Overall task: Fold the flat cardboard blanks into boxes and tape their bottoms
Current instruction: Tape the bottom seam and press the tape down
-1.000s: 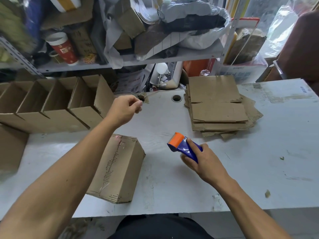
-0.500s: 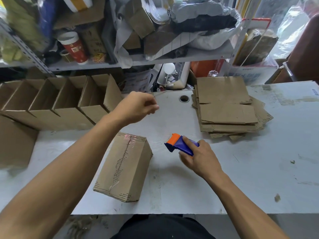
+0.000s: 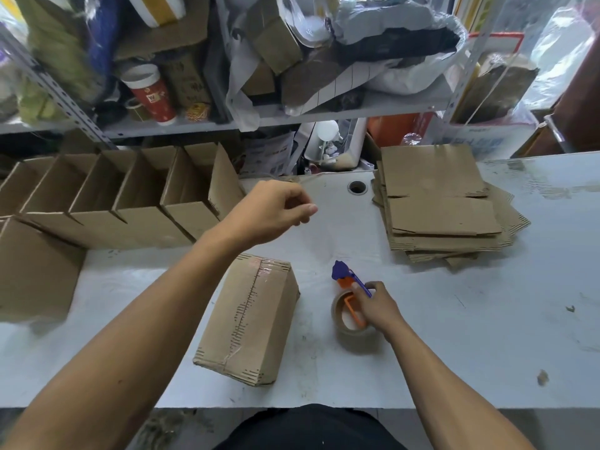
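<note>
A folded cardboard box [image 3: 250, 319] lies bottom-up on the white table [image 3: 487, 336], with clear tape along its seam. My right hand [image 3: 376, 306] grips the blue and orange tape dispenser [image 3: 349, 287], whose tape roll [image 3: 352, 323] rests on the table right of the box. My left hand [image 3: 276, 209] hovers above the table beyond the box, fingers curled loosely; whether it pinches anything is unclear. A stack of flat cardboard blanks [image 3: 438, 206] lies at the back right.
A row of open folded boxes [image 3: 130, 203] lines the back left, with another box [image 3: 35, 271] at the far left. A cluttered shelf [image 3: 259, 118] rises behind the table. A cable hole [image 3: 357, 187] sits near the blanks.
My right hand has lowered and turned the tape dispenser, so the roll now rests on the table. My left hand has moved a little right with its fingers looser.
</note>
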